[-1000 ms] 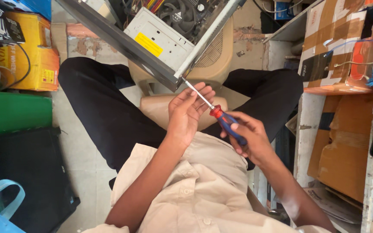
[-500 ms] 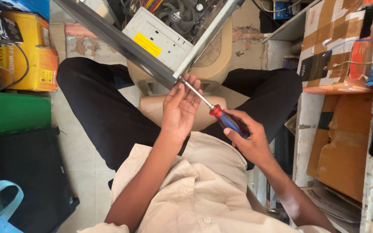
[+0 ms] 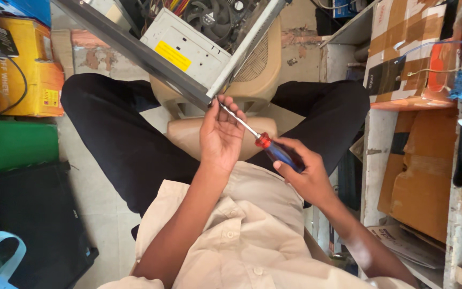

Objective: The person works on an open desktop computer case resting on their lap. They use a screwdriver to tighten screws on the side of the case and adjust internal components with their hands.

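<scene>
Your right hand (image 3: 305, 174) is closed around the smooth red-and-blue handle of a screwdriver (image 3: 263, 143). Its thin steel shaft runs up to the corner of the grey sheet-metal computer case (image 3: 188, 51). Your left hand (image 3: 221, 136) is open, palm up, fingers cradling the shaft near the tip.

Red-and-blue handle, grey metal case

Screwdriver (image 3: 274, 150) handle red and blue; computer case (image 3: 188, 53) grey with yellow label; far-left box (image 3: 22, 80) yellow; trousers (image 3: 118, 139) black; shirt (image 3: 252, 241) cream.
</scene>
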